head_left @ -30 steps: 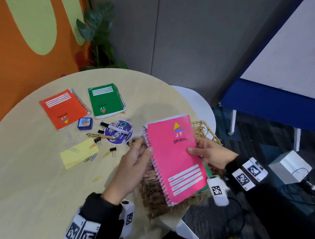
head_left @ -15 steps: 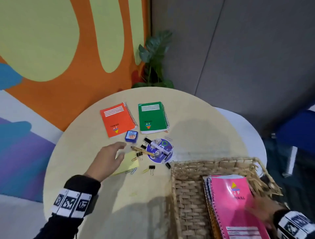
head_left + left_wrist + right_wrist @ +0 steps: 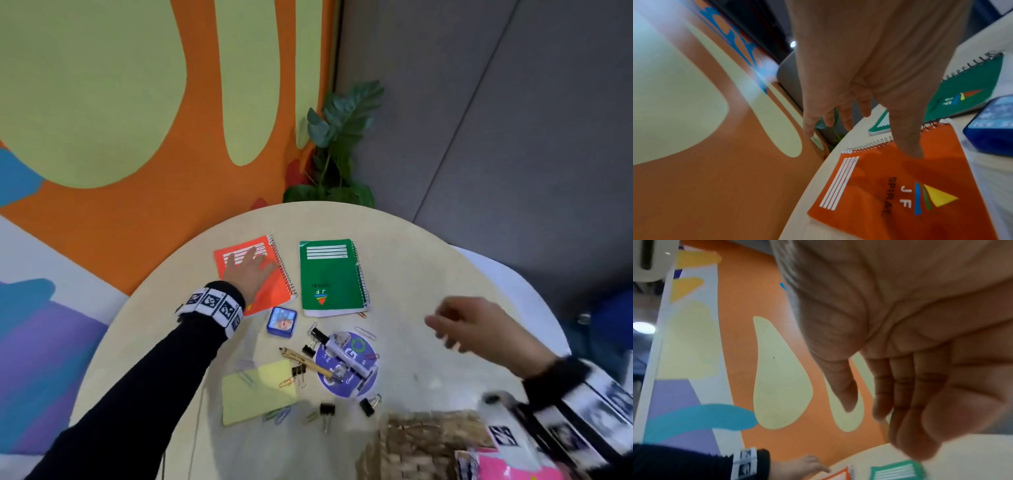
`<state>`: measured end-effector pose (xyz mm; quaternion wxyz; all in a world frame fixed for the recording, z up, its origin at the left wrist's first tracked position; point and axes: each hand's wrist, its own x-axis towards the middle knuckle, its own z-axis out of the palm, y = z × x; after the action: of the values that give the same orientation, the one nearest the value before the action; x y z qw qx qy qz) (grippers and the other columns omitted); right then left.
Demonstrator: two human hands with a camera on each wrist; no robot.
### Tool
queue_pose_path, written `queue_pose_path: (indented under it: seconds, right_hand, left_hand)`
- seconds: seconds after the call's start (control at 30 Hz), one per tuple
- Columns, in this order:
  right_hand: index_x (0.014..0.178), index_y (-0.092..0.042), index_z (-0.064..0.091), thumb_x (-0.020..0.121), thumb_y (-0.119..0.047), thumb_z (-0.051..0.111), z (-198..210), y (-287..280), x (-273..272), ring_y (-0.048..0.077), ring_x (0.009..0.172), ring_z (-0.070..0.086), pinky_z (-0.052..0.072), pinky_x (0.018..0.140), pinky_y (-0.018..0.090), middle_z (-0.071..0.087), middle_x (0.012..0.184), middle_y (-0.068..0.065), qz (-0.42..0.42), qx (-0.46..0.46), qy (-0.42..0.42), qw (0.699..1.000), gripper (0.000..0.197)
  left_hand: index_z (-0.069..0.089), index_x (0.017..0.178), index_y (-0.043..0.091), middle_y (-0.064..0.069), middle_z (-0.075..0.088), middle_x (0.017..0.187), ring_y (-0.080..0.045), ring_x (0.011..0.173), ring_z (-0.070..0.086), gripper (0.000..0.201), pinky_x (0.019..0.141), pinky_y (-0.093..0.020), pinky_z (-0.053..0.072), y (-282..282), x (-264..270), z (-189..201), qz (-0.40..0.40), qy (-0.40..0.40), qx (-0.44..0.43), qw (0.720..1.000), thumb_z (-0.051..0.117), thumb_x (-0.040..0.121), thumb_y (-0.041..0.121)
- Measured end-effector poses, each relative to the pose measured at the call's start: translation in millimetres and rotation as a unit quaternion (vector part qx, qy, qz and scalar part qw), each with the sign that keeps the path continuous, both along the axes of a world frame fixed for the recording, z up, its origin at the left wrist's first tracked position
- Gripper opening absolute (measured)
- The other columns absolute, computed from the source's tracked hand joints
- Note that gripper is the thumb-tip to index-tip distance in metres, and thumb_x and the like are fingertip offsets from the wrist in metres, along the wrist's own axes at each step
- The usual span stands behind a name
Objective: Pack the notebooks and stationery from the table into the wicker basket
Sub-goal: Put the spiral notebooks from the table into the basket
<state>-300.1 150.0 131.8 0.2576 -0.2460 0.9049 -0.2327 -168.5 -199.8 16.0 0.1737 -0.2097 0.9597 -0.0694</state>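
A: Reaching over the orange spiral-bound notebook [image 3: 255, 274], the left hand [image 3: 248, 270] has its fingers spread and straight above the cover — nothing pinched. Whether the palm touches the cover cannot be told.

B: And the right hand [image 3: 474, 323]?

A: It hovers relaxed and empty near the green spiral-bound notebook [image 3: 332, 275], which lies just beside the orange one on the round pale wooden table [image 3: 428, 260].

B: Where does the notebook go?

A: Into the woven wicker basket [image 3: 424, 442] at the near edge, well apart from the orange notebook; a pink notebook [image 3: 507, 467] already lies inside.

B: Best approach?

A: Probably sliding a thumb under the free edge opposite the wire spiral, then pinching the cover and pages together — so it lifts flat without fanning open.
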Motion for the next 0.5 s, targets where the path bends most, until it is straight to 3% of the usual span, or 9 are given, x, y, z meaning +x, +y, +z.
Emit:
queue_pose_path:
  seconds: [0.07,0.13,0.23,0.3,0.37,0.5]
  right_hand:
    - [0.072,-0.012,0.058,0.085,-0.027,0.064,-19,-57,-19,0.025,0.074,0.065,0.053,0.07,0.037,0.067,0.074,0.006,0.023,-0.017,0.008,1.0,0.02]
    - [0.082,-0.016,0.055,0.085,-0.03,0.063,-52,-103,-37,0.026,0.085,0.057,0.046,0.076,0.034,0.065,0.091,0.007,-0.001,0.013,0.011,1.0,0.016]
    - [0.118,-0.007,0.05,0.084,-0.034,0.063,-98,-142,-50,0.024,0.099,0.052,0.041,0.08,0.028,0.055,0.124,0.013,-0.043,0.072,-0.026,0.996,0.045]
    - [0.132,-0.007,0.039,0.08,-0.04,0.066,-121,-155,-53,0.028,0.114,0.052,0.046,0.092,0.035,0.046,0.133,0.014,-0.086,0.11,-0.058,0.989,0.067]
    - [0.137,-0.008,0.03,0.077,-0.044,0.069,-133,-165,-52,0.03,0.123,0.047,0.044,0.101,0.04,0.038,0.138,0.014,-0.111,0.153,-0.056,0.98,0.08]
    - [0.135,-0.01,0.022,0.067,-0.046,0.077,-149,-186,-48,0.032,0.121,0.048,0.044,0.101,0.045,0.034,0.135,0.016,-0.141,0.162,-0.06,0.975,0.094]
  left_hand:
    - [0.014,0.151,0.03,-0.007,0.012,0.162,-0.032,0.15,0.003,0.08,0.117,-0.063,0.015,2,-19,-4,-0.036,-0.026,0.003,0.999,0.055,0.089,0.001]
    - [0.011,0.152,0.032,-0.007,0.004,0.163,-0.033,0.15,-0.003,0.082,0.118,-0.063,0.013,5,-33,-6,-0.06,-0.069,0.0,0.996,0.059,0.09,0.008]
    - [0.015,0.152,0.032,-0.007,-0.003,0.164,-0.034,0.15,-0.007,0.088,0.118,-0.063,0.012,3,-48,-13,-0.082,-0.127,-0.002,0.989,0.069,0.084,0.014]
    - [0.023,0.15,0.026,-0.007,0.0,0.164,-0.033,0.15,-0.007,0.084,0.119,-0.061,0.013,0,-53,-17,-0.092,-0.128,0.001,0.987,0.071,0.082,0.01]
    - [0.024,0.149,0.019,-0.009,0.007,0.163,-0.032,0.151,-0.004,0.082,0.119,-0.059,0.014,-3,-56,-16,-0.105,-0.119,0.001,0.987,0.07,0.082,0.007]
    - [0.026,0.147,0.012,-0.01,0.032,0.153,-0.029,0.148,0.014,0.075,0.119,-0.057,0.016,-12,-55,-11,-0.128,-0.094,-0.047,0.986,0.067,0.084,0.011]
